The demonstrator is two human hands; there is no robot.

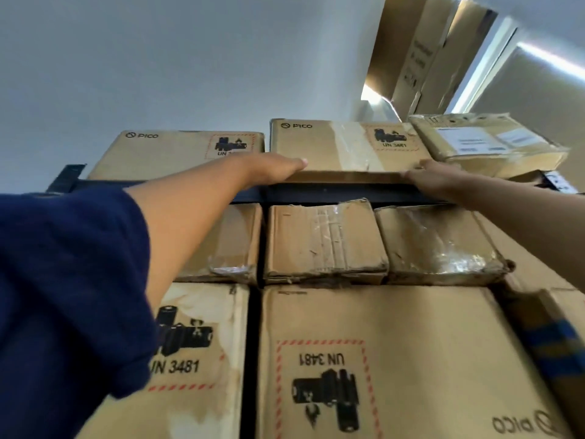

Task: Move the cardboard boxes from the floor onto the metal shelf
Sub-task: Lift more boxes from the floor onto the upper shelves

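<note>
1. Far left on the top tier, a box (pixel 177 153) with a battery warning label sits squarely back from the edge of the metal shelf (pixel 316 193), probably already stowed and leaving room beside it.
2. The left hand (pixel 269 167) reaches up from a dark blue sleeve (pixel 63 296) and lies flat against the lower left front of the middle box (pixel 345 147), fingers straight and together, gripping nothing (a pushing pose, as I judge it).
3. That middle box is the one being placed: it rests on the top tier, its front edge slightly proud of the shelf rail, just beside the left box, so it likely needs sliding further in.
4. The right hand (pixel 433 179) meets the box's lower right corner, fingers stretched along the bottom edge; whether the thumb hooks underneath I cannot tell.
5. To the right, a taped parcel (pixel 487 144) with white labels lies tilted and close against the middle box, which may limit sideways room.
6. Below, more boxes (pixel 326 242) pack the lower tiers tightly.
</note>
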